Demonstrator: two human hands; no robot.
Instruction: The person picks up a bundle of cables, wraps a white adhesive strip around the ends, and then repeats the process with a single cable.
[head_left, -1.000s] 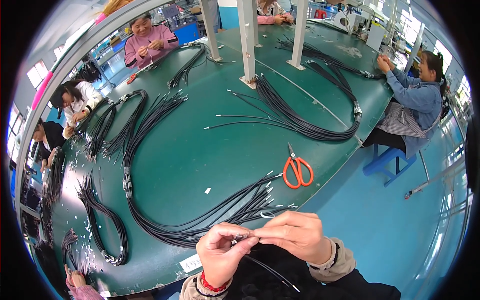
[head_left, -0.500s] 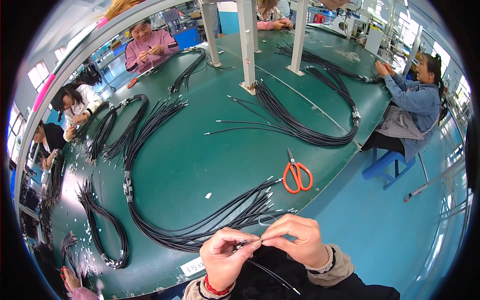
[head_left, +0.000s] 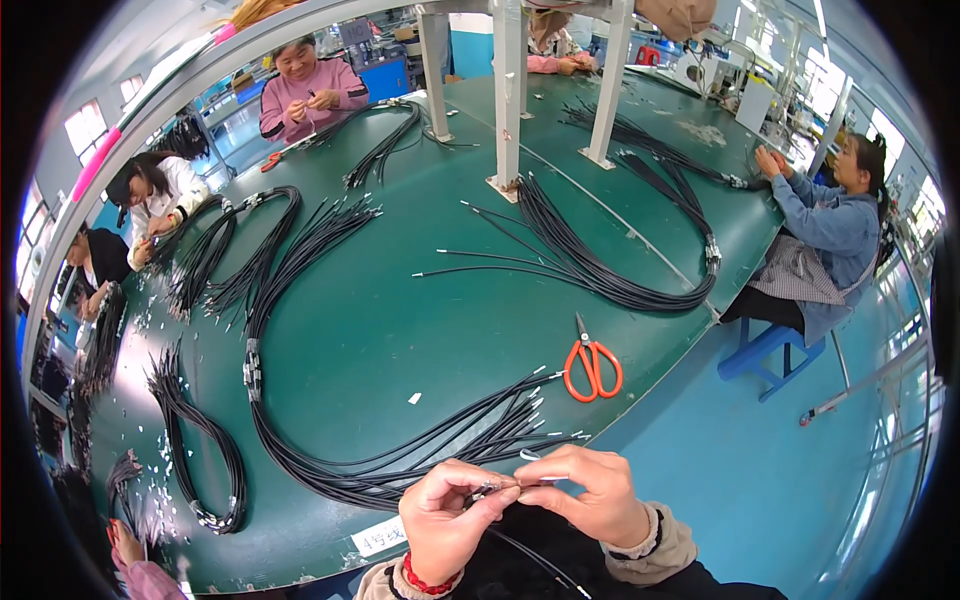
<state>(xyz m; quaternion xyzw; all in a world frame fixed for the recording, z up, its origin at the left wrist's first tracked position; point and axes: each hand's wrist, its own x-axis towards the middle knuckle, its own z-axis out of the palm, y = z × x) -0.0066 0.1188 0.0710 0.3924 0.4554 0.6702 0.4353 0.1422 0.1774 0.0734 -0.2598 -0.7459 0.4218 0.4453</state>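
Note:
My left hand (head_left: pixel 447 515), with a red bracelet at the wrist, is closed in a pinch around the end of a thin black cable. Two light-tipped lengths of that black cable (head_left: pixel 540 557) hang below it over my dark lap. Fingertip to fingertip with it, my right hand (head_left: pixel 590 492) pinches a thin pale strip (head_left: pixel 530 456), whose loose end curls up above the fingers. The joint between the hands is mostly hidden by my fingertips. Just beyond lies a long bundle of black cables (head_left: pixel 300 455) with light tips, fanned toward my right hand.
Red-handled scissors (head_left: pixel 593 370) lie on the green table (head_left: pixel 400 330) near its right edge. More cable bundles (head_left: pixel 600 270) are spread across it. White posts (head_left: pixel 507 100) rise from the middle. A white label (head_left: pixel 378 537) is at the near edge. Co-workers (head_left: pixel 825 220) sit around the table.
The view has shifted slightly. The pale strip's loose end by my right fingers has changed its curl, and my fingertips have moved slightly; both hands stay close together.

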